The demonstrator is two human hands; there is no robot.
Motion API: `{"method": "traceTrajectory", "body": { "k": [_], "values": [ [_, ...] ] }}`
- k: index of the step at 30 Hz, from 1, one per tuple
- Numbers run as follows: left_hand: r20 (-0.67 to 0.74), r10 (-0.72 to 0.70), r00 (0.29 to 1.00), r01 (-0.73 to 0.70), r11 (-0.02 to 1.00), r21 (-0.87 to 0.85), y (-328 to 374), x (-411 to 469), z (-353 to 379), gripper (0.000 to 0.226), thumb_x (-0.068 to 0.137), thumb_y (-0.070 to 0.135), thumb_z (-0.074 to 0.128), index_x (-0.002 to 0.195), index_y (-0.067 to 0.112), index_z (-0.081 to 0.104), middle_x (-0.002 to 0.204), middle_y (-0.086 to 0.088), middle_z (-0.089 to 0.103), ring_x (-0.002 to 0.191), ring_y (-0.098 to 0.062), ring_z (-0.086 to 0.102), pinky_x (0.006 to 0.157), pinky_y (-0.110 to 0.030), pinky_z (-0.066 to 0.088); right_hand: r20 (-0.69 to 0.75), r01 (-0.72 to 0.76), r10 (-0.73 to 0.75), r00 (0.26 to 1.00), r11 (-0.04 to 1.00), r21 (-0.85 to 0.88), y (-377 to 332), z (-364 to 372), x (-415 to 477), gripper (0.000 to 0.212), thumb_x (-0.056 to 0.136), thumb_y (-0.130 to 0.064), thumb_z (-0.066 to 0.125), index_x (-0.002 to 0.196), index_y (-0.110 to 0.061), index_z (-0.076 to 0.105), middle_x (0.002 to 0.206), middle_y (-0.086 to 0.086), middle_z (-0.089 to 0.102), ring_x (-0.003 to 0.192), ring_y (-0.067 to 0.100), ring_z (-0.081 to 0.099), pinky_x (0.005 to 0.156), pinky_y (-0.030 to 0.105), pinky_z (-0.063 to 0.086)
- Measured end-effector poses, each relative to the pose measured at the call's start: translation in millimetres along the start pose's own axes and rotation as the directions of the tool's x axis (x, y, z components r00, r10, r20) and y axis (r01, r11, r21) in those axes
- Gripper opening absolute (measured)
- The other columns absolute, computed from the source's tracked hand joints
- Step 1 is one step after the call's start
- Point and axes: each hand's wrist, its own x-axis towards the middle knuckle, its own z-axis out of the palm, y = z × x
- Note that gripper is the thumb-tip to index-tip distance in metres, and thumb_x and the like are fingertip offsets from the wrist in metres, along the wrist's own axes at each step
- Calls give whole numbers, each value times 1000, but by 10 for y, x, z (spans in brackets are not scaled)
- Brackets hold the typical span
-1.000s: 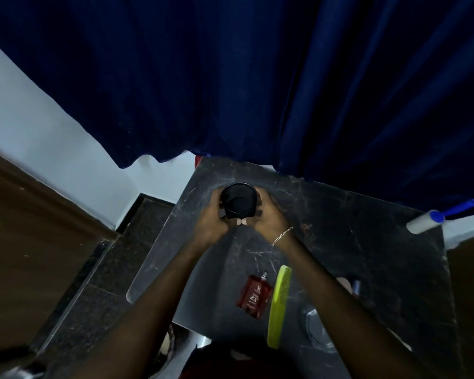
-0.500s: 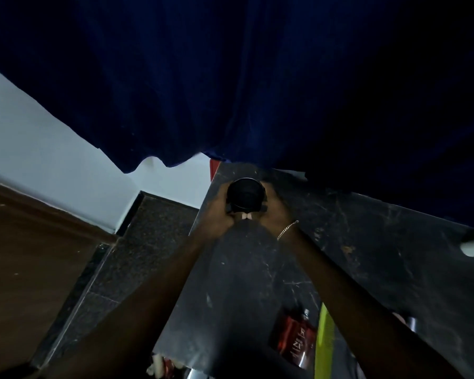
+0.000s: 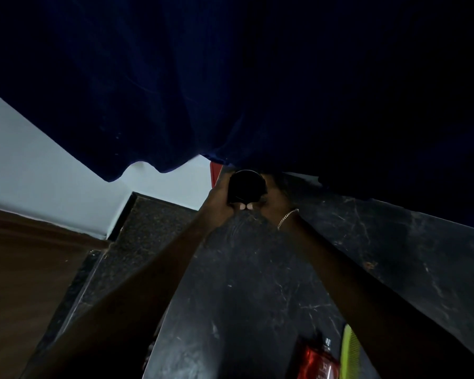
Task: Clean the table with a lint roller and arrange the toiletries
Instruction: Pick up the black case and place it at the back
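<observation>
Both hands are wrapping around a black cup (image 3: 247, 187), one on each side: the left hand (image 3: 216, 198) is hugging its left wall, the right hand (image 3: 275, 201) is hugging its right wall, and the two thumbs are meeting at the front. The cup is sitting far away at the back corner of the dark stone table (image 3: 257, 296), right under the bottom edge of the blue curtain (image 3: 230, 91). It is too dark to tell if the cup is touching the table or hanging just above it. This spot looks tricky. The cup is very near the table's left edge, and the floor (image 3: 137, 228) is waiting below, so a small push that way could be sending it over the side. The curtain is hanging so close that it might be brushing the cup and tipping it as the hands let go. The arms are stretching over the whole table, and near the person a red bottle (image 3: 316, 362) and a green comb (image 3: 349, 351) are lying close to the right arm, so pulling back fast could be knocking them.
</observation>
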Motion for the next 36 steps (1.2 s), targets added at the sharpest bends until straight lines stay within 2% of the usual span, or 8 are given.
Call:
{"method": "traceTrajectory", "body": {
  "k": [5,10,14,19,21,25,29,36],
  "values": [
    [17,-18,1000,18,1000,-23,-20,102,-21,99,81,13,79,158,36,23,153,3,51,132,-9,48,106,-25,40,6,-17,17,1000,1000,-2,29,18,102,82,69,-8,77,136,-33,38,125,1,63,113,20,63,97,46,54],
    [21,-56,998,56,998,16,-57,196,-23,99,82,7,79,158,34,22,147,-4,57,127,-15,54,92,-14,42,14,-36,37,999,998,-45,-8,0,150,76,70,-13,75,133,-34,38,121,2,63,109,22,64,96,46,54],
    [24,-64,998,64,998,7,-48,225,-28,100,82,13,81,159,34,21,145,-5,59,129,-23,57,98,-29,42,18,-30,31,999,998,-58,-32,-18,184,77,71,-11,74,137,-28,38,124,4,61,113,23,61,97,47,53],
    [6,-98,995,99,994,-39,-26,139,-24,100,83,19,82,159,40,19,149,0,56,128,-18,55,103,-32,42,40,-100,100,994,995,12,-21,-30,130,98,74,-6,77,151,-26,20,140,10,52,126,29,55,102,51,49],
    [-40,-88,995,84,993,-80,-12,58,-35,103,80,19,85,159,35,21,154,-2,51,136,-21,52,111,-35,43,-11,-113,113,994,993,-25,11,-73,56,102,75,-16,79,154,-24,16,144,10,50,130,29,51,109,46,44],
    [-124,-120,985,97,979,-179,21,-236,-58,106,71,52,83,152,55,15,157,3,42,138,-18,47,103,-36,43,-99,-98,86,991,987,-127,74,-167,-199,100,77,-39,76,154,-23,15,155,9,35,141,29,38,114,39,35],
    [-197,-90,976,86,996,-27,58,-554,19,99,79,74,67,155,54,5,164,11,25,148,-24,39,110,-49,42,-154,-20,-11,988,980,-196,111,-246,-561,97,79,-47,72,155,-19,18,158,11,26,144,29,34,116,40,35],
    [-183,243,953,-130,869,478,236,-1197,275,94,95,76,44,166,29,2,175,0,1,162,-21,-2,128,-53,19,-203,54,-199,959,829,-557,216,-421,-1474,89,85,-67,48,154,-24,14,160,4,24,148,29,22,113,54,26]
  ]
}}
